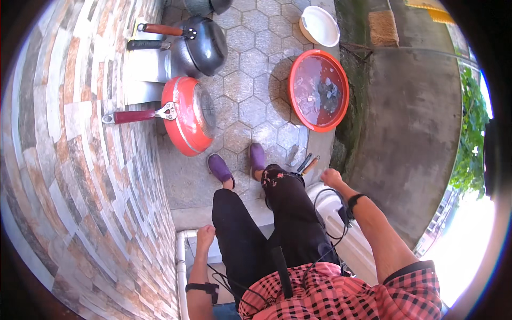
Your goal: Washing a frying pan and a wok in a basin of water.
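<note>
My left hand (206,236) hangs beside my left thigh, near the tiled wall; its fingers look curled and nothing shows in it. On the other side my right hand (331,177) is held out from my knee, fingers curled, close to two handles (310,165) of black and brown that stick up by my leg. Ahead on the paving, a red plastic basin (293,84) holds water and a dark item with pale pieces. A white plastic basin (320,26) lies just beyond it. Along the wall a red pan (180,116) and dark pans (208,46) rest with their bases outward.
A stone-patterned tiled wall (80,160) runs along the left. Hexagonal paving (252,84) lies underfoot. On the right are a mossy gutter (352,100), a concrete ledge (404,120) and a brick (383,29). White pipes (182,264) stand behind my left hand, and cables hang about my waist.
</note>
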Motion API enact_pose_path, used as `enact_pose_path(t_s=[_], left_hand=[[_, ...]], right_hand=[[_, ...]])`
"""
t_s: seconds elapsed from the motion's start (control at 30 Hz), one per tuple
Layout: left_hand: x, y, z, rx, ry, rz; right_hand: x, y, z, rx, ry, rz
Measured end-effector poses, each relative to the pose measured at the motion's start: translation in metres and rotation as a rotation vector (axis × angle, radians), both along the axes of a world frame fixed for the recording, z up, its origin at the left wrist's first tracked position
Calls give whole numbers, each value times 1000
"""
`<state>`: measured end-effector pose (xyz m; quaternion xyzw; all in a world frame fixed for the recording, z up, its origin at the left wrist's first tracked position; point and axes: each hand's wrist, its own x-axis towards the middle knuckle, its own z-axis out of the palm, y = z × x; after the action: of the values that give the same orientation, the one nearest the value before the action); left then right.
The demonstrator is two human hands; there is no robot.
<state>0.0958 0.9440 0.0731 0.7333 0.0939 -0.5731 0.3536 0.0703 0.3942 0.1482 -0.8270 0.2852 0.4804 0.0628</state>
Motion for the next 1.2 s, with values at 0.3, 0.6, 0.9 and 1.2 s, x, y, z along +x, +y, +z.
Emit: enact_pose_path(t_s=[0.3,0.6,0.9,1.2], left_hand=[[57,-21,57,-15,122,529],[115,-85,108,-48,-72,289],[129,-133,119,-93,-50,-29],[168,-131,88,-58,15,-129]], right_hand=[[-78,32,37,149,-43,-534],[-114,11,40,227,-403,-948],[-241,49,54,44,-251,-1183],[-307,179,91,33,-319,-1742]])
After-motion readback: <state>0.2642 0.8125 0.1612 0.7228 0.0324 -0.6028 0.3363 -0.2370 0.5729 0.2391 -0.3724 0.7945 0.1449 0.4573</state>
